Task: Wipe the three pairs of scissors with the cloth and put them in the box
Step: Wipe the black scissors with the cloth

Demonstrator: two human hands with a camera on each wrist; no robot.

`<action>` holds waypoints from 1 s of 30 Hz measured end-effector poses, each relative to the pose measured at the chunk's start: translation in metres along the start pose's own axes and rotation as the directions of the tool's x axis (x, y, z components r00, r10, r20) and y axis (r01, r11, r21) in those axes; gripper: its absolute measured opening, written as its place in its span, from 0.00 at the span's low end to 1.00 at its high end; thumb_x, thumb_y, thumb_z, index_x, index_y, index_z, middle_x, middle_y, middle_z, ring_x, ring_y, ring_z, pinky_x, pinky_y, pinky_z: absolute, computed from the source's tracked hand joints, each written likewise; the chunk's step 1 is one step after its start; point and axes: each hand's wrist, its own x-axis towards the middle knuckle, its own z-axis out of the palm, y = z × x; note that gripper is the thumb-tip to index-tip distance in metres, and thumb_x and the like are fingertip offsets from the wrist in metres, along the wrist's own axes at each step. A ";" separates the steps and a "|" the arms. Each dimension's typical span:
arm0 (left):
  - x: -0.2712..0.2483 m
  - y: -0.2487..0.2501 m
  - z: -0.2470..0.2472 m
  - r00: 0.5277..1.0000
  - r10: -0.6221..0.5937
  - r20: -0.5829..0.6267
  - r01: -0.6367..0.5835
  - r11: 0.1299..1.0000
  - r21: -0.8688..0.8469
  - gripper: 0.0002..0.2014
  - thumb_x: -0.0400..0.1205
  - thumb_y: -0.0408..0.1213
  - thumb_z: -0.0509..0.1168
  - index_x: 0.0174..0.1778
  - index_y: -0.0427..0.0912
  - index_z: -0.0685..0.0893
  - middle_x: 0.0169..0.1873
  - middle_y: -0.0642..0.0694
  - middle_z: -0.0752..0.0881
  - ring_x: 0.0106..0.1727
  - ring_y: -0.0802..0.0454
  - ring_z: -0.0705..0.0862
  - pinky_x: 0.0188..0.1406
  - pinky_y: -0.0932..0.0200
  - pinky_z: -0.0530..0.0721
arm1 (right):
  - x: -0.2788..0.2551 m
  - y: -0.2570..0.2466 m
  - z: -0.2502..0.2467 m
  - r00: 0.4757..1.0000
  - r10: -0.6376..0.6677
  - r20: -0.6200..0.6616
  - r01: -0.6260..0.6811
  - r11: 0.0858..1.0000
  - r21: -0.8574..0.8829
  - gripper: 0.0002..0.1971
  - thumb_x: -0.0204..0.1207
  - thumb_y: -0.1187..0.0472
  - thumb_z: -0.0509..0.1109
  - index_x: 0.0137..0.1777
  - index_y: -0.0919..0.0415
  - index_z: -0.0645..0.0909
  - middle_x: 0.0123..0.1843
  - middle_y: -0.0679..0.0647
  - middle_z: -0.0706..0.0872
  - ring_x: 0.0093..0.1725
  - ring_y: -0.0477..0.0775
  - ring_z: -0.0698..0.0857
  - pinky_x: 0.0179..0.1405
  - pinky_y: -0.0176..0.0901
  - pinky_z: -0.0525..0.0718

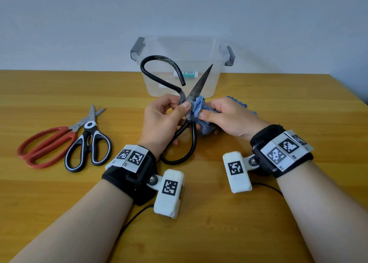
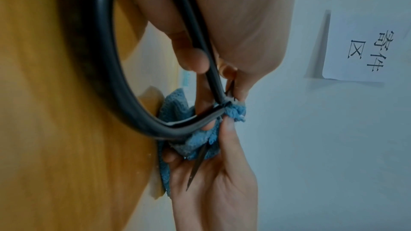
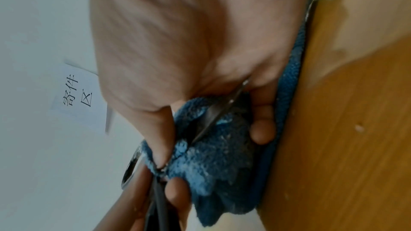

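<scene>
Two bare forearms reach forward over a wooden tabletop (image 1: 219, 233), each wearing a black wrist strap with white blocks printed with square black-and-white markers.

Just beyond the wrists, both hands meet over the middle of the tabletop. The left hand (image 1: 161, 117) holds a large pair of black iron scissors (image 1: 191, 95) at the pivot, thumb pressed on the metal and fingers curled behind; its grip is closed around the scissors. The scissors are spread wide open: one big loop handle hangs down toward the left wrist, the other curls up in front of the box, and one dark blade points up and away. The right hand (image 1: 225, 117) has its grip bunched around a blue cloth (image 1: 200, 107), thumb and fingers pinching it against the metal near the pivot. In the left wrist view the second blade lies inside the cloth, its tip showing against the right palm. Part of the cloth trails on the tabletop behind the right hand.

To the left, near the left wrist, two more pairs lie flat, touching and partly overlapping: red-handled scissors (image 1: 45, 147) and black-and-white kitchen shears (image 1: 89, 143). That makes three pairs in all, with one cloth.

Farther back, against the pale wall, stands one clear plastic box (image 1: 207, 79) with two grey latches. The raised scissors partly hide its front.

A white paper sign (image 2: 364, 50) with printed characters shows in the wrist views.
</scene>
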 end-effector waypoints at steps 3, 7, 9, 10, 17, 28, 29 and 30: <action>0.000 0.002 0.000 0.999 0.005 -0.038 -0.006 1.000 -0.028 0.09 0.87 0.35 0.70 0.51 0.32 0.81 0.44 0.33 0.83 0.36 0.40 0.95 0.08 0.66 0.68 | -0.001 0.003 -0.003 1.000 -0.003 -0.003 0.003 1.000 -0.027 0.11 0.88 0.56 0.65 0.46 0.49 0.87 0.39 0.44 0.92 0.38 0.42 0.87 0.38 0.42 0.83; 0.001 0.003 -0.001 0.995 -0.011 -0.100 0.001 0.995 -0.101 0.06 0.87 0.35 0.70 0.46 0.39 0.81 0.38 0.48 0.79 0.38 0.37 0.95 0.09 0.66 0.66 | -0.006 0.008 -0.011 1.000 0.005 -0.025 -0.005 1.000 -0.005 0.11 0.88 0.58 0.66 0.44 0.53 0.87 0.36 0.48 0.89 0.34 0.45 0.86 0.41 0.52 0.86; 0.001 0.002 -0.001 0.993 -0.010 -0.115 -0.003 0.993 -0.114 0.07 0.87 0.35 0.70 0.48 0.36 0.81 0.39 0.46 0.78 0.39 0.37 0.95 0.10 0.66 0.65 | -0.007 0.012 -0.013 0.998 0.009 -0.058 -0.007 0.999 0.034 0.12 0.84 0.54 0.70 0.50 0.63 0.88 0.42 0.63 0.90 0.38 0.54 0.87 0.45 0.61 0.86; 0.001 0.001 -0.001 0.993 -0.009 -0.117 -0.005 0.993 -0.117 0.08 0.87 0.36 0.70 0.49 0.35 0.81 0.40 0.45 0.77 0.39 0.38 0.95 0.10 0.66 0.65 | -0.008 0.013 -0.014 0.997 0.015 -0.077 -0.009 0.997 0.074 0.18 0.80 0.49 0.72 0.53 0.67 0.88 0.47 0.69 0.91 0.42 0.61 0.89 0.47 0.63 0.86; 0.004 -0.001 -0.002 0.987 -0.027 -0.159 0.001 0.987 -0.163 0.10 0.87 0.36 0.70 0.48 0.36 0.77 0.40 0.40 0.78 0.39 0.38 0.95 0.10 0.66 0.65 | -0.006 0.031 -0.022 0.989 0.073 -0.130 -0.026 0.943 0.333 0.13 0.76 0.58 0.72 0.55 0.66 0.87 0.52 0.64 0.91 0.52 0.61 0.90 0.57 0.56 0.86; 0.007 0.003 -0.014 0.962 -0.088 -0.259 0.016 0.964 -0.266 0.11 0.88 0.37 0.69 0.45 0.40 0.74 0.41 0.37 0.79 0.41 0.36 0.95 0.10 0.65 0.64 | -0.008 0.039 -0.037 0.908 0.252 -0.335 -0.041 0.849 0.526 0.06 0.85 0.67 0.68 0.50 0.66 0.87 0.45 0.59 0.94 0.48 0.57 0.92 0.55 0.52 0.91; 0.007 0.003 -0.014 0.962 -0.087 -0.258 0.017 0.964 -0.264 0.11 0.88 0.37 0.69 0.44 0.40 0.74 0.39 0.39 0.80 0.40 0.36 0.95 0.10 0.65 0.64 | -0.007 0.039 -0.036 0.906 0.254 -0.339 -0.057 0.866 0.497 0.06 0.84 0.66 0.70 0.50 0.65 0.88 0.47 0.60 0.94 0.50 0.58 0.92 0.58 0.54 0.90; 0.007 0.003 -0.014 0.963 -0.090 -0.255 0.018 0.963 -0.269 0.12 0.88 0.36 0.69 0.42 0.40 0.74 0.36 0.43 0.80 0.40 0.36 0.95 0.10 0.65 0.64 | -0.006 0.039 -0.035 0.907 0.248 -0.340 -0.075 0.891 0.449 0.05 0.83 0.65 0.71 0.51 0.64 0.89 0.49 0.62 0.93 0.52 0.61 0.92 0.61 0.57 0.89</action>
